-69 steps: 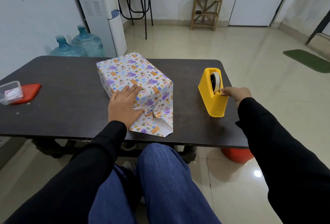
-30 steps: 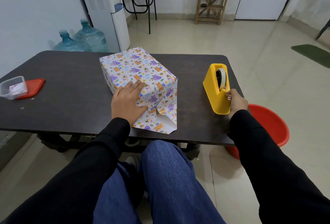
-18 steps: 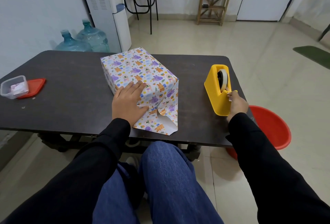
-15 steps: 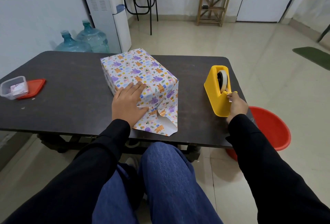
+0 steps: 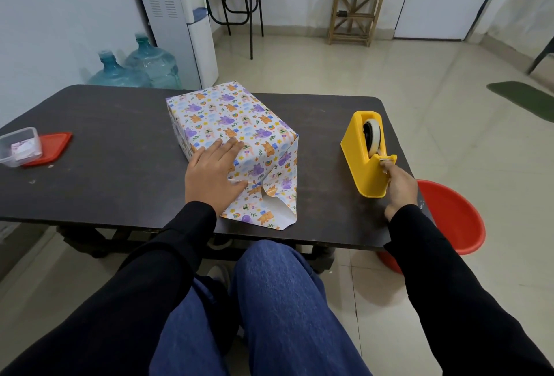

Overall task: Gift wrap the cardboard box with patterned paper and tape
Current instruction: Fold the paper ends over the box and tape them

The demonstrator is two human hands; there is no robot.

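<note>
A box wrapped in patterned paper (image 5: pixel 230 123) stands in the middle of the dark table (image 5: pixel 105 135). Its near end is still loose, with paper flaps (image 5: pixel 263 210) spread on the tabletop. My left hand (image 5: pixel 214 174) lies flat on the box's near top edge, pressing the paper down. A yellow tape dispenser (image 5: pixel 364 153) stands to the right. My right hand (image 5: pixel 397 186) is at the dispenser's cutter end, fingers pinched on the tape end (image 5: pixel 385 160).
A clear plastic container (image 5: pixel 19 146) and its red lid (image 5: pixel 51 147) sit at the table's left edge. A red basin (image 5: pixel 449 219) is on the floor beside the table's right corner. Water bottles (image 5: pixel 135 69) and a dispenser stand behind the table.
My right hand has slid down from the dispenser's side to its cutter end and pinched the tape. My left hand has stayed on the box.
</note>
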